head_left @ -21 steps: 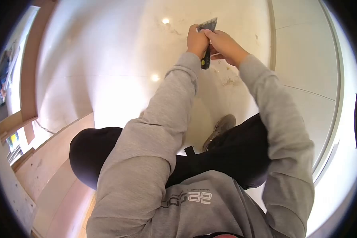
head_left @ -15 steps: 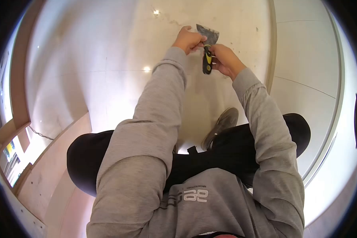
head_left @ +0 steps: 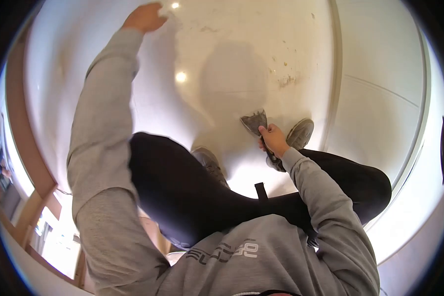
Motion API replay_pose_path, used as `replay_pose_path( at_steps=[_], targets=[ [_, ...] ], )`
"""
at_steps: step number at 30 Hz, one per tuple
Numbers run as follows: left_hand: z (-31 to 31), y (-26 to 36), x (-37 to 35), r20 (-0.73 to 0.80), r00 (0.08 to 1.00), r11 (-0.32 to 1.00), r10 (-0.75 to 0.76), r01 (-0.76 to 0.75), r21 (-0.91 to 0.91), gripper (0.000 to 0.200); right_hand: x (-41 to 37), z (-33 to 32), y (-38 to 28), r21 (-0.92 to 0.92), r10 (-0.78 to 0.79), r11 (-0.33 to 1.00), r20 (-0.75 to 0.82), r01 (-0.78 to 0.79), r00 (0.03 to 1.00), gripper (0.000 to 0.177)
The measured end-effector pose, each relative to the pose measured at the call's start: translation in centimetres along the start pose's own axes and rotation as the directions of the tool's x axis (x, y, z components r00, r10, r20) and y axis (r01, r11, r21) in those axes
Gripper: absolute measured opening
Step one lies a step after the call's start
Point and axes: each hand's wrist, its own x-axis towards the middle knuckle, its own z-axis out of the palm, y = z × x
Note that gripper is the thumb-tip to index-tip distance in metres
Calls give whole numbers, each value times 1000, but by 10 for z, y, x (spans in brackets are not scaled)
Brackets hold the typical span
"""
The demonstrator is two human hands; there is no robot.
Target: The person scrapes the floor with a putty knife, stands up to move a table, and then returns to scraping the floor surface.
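My right hand (head_left: 275, 140) is wrapped round the dark handle of a scraper (head_left: 255, 121), low in front of me and near my right shoe. The scraper's wide grey blade points up and to the left, with pale residue along its edge. Far off at the upper left, my left hand (head_left: 145, 18) is stretched out over the pale floor (head_left: 232, 74). Its fingers look curled in, and whatever they hold, if anything, is hidden.
Brownish specks and smudges (head_left: 287, 80) mark the floor ahead, to the right of my shadow. A pale panelled surface (head_left: 380, 64) borders the right side. Brown boards (head_left: 32, 143) stand along the left. My shoes (head_left: 301, 133) rest on the floor below.
My left hand has left the scraper blade and swung far to the upper left. My right hand has drawn the scraper down towards me, its blade now tilted left. My legs have shifted.
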Motion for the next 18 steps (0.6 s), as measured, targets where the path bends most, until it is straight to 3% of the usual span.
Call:
replay_pose_path(
  at_steps=[1, 2, 3, 4, 6, 7, 9, 11, 13, 14, 15, 16, 17, 18],
  targets=[
    [-25, 17, -25, 174, 984, 998, -36, 26, 62, 59, -2, 10, 1, 152, 21, 988, 22, -24, 1000, 33],
    [-18, 20, -47, 254, 967, 999, -14, 21, -27, 64, -2, 19, 1, 299, 35, 953, 47, -48, 998, 35],
    [9, 18, -74, 153, 985, 992, 80, -62, -114, 63, 0, 25, 3, 331, 38, 942, 50, -53, 998, 35],
    [36, 15, -102, 119, 991, 977, 65, -39, -210, 77, 4, 32, 5, 366, 92, 924, 67, -110, 993, 36],
    [50, 48, -159, 278, 931, 947, -234, 283, -149, 102, 0, 42, 8, 416, 172, 889, 83, -191, 982, 36],
    [53, 68, -174, 284, 934, 956, -217, 261, -130, 102, 8, 48, 5, 430, 124, 891, 76, -145, 989, 38],
    [68, 98, -200, 216, 867, 894, -448, 429, 132, 91, 16, 54, -9, 443, 114, 887, 61, -129, 992, 39],
    [95, 85, -198, 268, 852, 890, -450, 454, 50, 102, 31, 52, -37, 392, 12, 920, 37, -26, 999, 42],
    [133, 78, -205, 334, 828, 875, -450, 483, -20, 114, 19, 53, -35, 406, 42, 912, 31, -51, 999, 43],
    [158, 73, -200, 80, 842, 763, -534, 438, 476, 111, 22, 52, -43, 412, 27, 911, 20, -33, 999, 44],
    [174, 71, -195, -178, 864, 407, -471, 392, 825, 108, 18, 53, -40, 418, 23, 908, 14, -26, 1000, 44],
    [177, 69, -193, -179, 866, 413, -468, 393, 822, 108, 6, 54, -31, 285, 56, 957, -12, -50, 998, 46],
    [179, 66, -195, -105, 871, 577, -480, 404, 710, 108, 2, 54, -24, 142, 86, 987, -39, -80, 996, 48],
    [178, 66, -201, -26, 875, 711, -484, 410, 570, 108, 8, 51, -30, 133, 90, 988, -37, -84, 995, 48]
  ],
)
